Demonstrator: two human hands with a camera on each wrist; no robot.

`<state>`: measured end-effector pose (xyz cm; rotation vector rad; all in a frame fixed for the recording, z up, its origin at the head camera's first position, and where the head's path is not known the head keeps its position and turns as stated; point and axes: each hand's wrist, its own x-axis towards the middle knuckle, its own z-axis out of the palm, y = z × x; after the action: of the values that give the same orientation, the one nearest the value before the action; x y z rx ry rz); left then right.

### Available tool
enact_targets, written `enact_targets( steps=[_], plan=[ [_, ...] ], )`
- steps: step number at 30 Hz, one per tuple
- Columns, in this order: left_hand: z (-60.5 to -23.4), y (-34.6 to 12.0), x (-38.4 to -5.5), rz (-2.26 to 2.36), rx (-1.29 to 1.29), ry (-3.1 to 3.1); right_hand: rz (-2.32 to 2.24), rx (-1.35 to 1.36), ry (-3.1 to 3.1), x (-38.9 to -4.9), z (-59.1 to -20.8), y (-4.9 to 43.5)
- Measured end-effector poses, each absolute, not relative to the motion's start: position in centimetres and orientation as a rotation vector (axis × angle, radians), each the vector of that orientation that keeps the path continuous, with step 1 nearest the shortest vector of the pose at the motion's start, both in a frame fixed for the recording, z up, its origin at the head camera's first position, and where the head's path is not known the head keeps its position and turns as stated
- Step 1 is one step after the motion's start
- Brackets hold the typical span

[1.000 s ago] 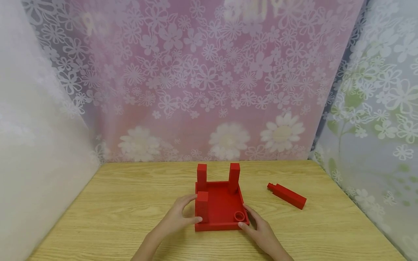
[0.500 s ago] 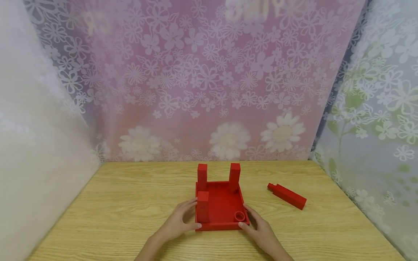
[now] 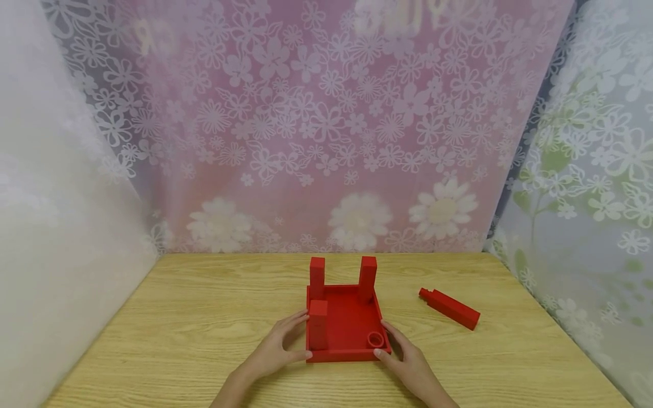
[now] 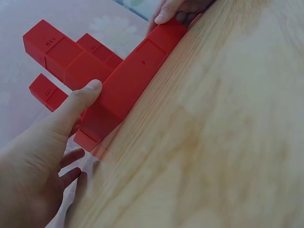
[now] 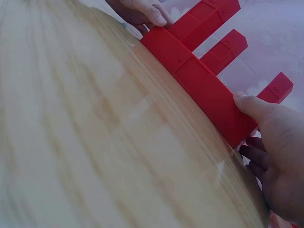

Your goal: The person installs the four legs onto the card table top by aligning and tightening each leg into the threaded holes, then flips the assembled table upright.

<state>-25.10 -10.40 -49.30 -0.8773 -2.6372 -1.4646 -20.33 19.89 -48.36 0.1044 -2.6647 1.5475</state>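
Since the frame a second earlier, the left hand (image 3: 272, 348) has slid its thumb down off the near-left post (image 3: 318, 326), and that thumb now sits on the front corner of the red tray (image 3: 349, 323); the right hand (image 3: 412, 368) has kept its place. Thumb and fingers of the left hand stand apart and bracket the tray's near-left corner, the thumb against the front edge and the fingers at the left wall. Likewise, the right hand grips the near-right corner, its thumb on the front rim and its fingers along the right wall. Between the two hands, the tray rests flat on the wooden table (image 3: 178, 328). Three of its corners carry upright square posts: the near-left one, marked 119 in the left wrist view, a far-left post (image 3: 317, 277) and a far-right post (image 3: 367, 277). Just inside the near-right corner sits a round red ring (image 3: 375, 340). Well apart from the tray, to its right, a loose red post (image 3: 450, 309) lies on its side, its narrower end pointing away to the far left. Behind the table hangs a pink sheet (image 3: 306, 170) printed with white flowers.
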Motion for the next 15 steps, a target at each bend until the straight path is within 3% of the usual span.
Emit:
enact_targets(
  steps=[8,15],
  plan=[
    [-48.9,-10.5,-24.8,-1.522,-0.875,-2.611,1.546,0.120,-2.658,-20.4,-48.2,19.9],
    [-45.9,-10.1,-23.2,-1.630,-0.873,-2.606,1.521,0.105,-2.685,-20.4,-47.8,19.9]
  ],
)
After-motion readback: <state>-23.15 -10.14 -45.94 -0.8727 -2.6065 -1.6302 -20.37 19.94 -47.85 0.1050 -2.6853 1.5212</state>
